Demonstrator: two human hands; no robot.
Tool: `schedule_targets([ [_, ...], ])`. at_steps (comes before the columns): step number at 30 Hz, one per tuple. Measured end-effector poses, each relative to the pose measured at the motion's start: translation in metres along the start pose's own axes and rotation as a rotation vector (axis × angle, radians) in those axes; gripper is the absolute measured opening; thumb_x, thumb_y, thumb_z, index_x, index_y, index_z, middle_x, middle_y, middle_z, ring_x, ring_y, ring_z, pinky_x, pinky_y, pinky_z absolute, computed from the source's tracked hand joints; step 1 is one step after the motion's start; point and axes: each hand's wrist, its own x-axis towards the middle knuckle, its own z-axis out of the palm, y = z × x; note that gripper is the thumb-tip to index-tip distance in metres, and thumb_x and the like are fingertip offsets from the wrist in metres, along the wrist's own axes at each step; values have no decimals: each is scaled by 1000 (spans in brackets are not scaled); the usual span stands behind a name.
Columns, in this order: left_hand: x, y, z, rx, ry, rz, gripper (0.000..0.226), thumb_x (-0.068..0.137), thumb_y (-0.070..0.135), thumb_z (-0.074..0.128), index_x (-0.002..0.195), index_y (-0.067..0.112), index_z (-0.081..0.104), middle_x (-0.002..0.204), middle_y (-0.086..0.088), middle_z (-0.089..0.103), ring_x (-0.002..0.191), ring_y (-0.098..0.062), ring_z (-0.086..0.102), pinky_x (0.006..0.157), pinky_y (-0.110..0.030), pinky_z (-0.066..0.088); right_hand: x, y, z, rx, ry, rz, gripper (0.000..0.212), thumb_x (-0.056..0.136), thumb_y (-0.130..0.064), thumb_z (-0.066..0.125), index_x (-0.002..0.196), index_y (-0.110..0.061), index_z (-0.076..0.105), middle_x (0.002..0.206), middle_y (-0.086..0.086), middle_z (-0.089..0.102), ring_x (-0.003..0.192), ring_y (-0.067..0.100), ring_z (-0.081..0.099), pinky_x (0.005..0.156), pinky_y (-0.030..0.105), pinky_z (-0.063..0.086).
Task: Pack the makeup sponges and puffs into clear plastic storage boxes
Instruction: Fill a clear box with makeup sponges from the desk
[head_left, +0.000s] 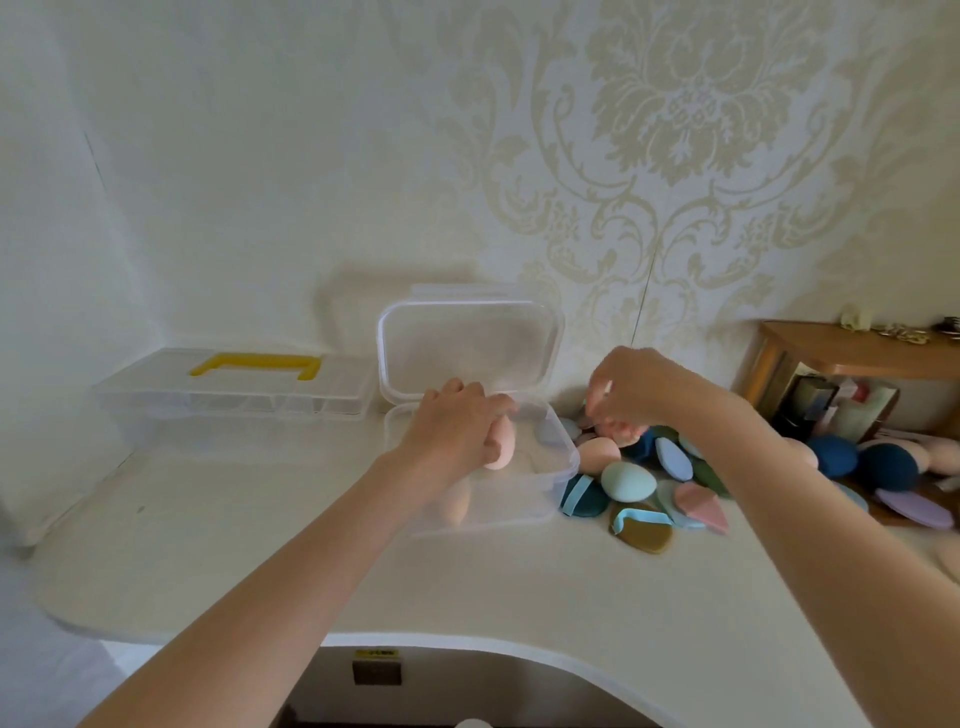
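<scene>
An open clear plastic box (550, 486) sits mid-table with its lid (470, 343) standing up against the wall. My left hand (454, 426) reaches into the box and holds a pink egg-shaped sponge (503, 446) upright. Another peach sponge (457, 501) lies at the box's near-left corner. My right hand (636, 387) hovers over the pile of sponges and puffs (654, 478) to the right of the box, fingers pinched on a pink piece (623, 430). The pile holds a pale green egg sponge (628, 482), blue, teal, olive and pink puffs.
A second clear box with a yellow handle (254, 366) stands shut at the back left. A wooden shelf (852, 353) with small items is at the far right, with dark blue round puffs (883, 465) and a lilac puff (914, 509) in front. The table's curved front edge (467, 642) is near me.
</scene>
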Motion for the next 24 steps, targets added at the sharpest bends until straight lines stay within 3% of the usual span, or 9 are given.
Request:
schedule_targets([
  [2,0,0,0,8,-22,-5,44,86,24,54,129,32,49,117,-3,52,113,-24,42,93,-33,32,-5,5,5,-163,-232,16,26,79,-16,69,104,-7,67,103,17,70,78,25,65,79,34,59],
  [4,0,0,0,-18,-25,-8,41,85,24,56,126,30,52,115,-2,53,112,-24,43,93,-33,33,-11,7,15,-290,-332,22,37,79,-18,70,113,-8,62,106,11,64,77,21,59,67,26,53],
  [6,-1,1,0,-51,-23,-1,41,84,22,57,125,27,53,114,-2,53,112,-24,45,92,-34,36,-12,7,21,-368,-280,0,34,80,-10,66,112,-4,59,96,7,54,72,18,52,54,20,38],
  [8,-2,-1,-3,-117,-44,-1,40,85,18,57,124,26,54,113,-3,53,110,-23,47,89,-35,41,-12,8,22,-385,-209,-10,32,79,-5,66,110,-4,60,96,5,51,76,18,48,52,19,31],
  [11,-3,-4,-8,-181,-80,-9,37,86,16,57,122,26,57,111,-3,54,106,-22,51,84,-33,42,-9,13,14,-276,-144,-32,30,79,-10,70,108,-9,62,106,6,61,86,20,54,57,17,35],
  [14,-1,-6,-12,-197,-106,-14,35,85,17,58,118,25,59,111,-3,56,105,-22,54,89,-35,45,-11,7,-7,-21,-2,-135,20,81,-12,67,99,-16,59,108,5,61,88,22,63,72,26,49],
  [17,-1,-6,-11,-196,-107,-28,33,83,17,58,115,24,60,114,-2,61,105,-22,56,90,-38,47,-11,-13,-14,106,139,-347,19,82,-13,64,94,-20,52,103,0,52,91,16,53,71,20,45],
  [20,-3,-4,-9,-172,-73,-44,35,84,16,57,118,22,57,115,-2,63,105,-25,58,83,-32,47,-7,-32,8,38,62,-483,23,80,-10,65,98,-21,57,103,-3,45,92,14,48,74,20,41],
  [24,-6,-4,-2,-178,-9,-75,27,85,15,55,110,24,59,107,-1,66,98,-23,61,70,-27,39,8,-36,38,-168,-18,-469,30,85,-6,60,112,-19,65,108,-2,45,101,20,52,77,22,36],
])
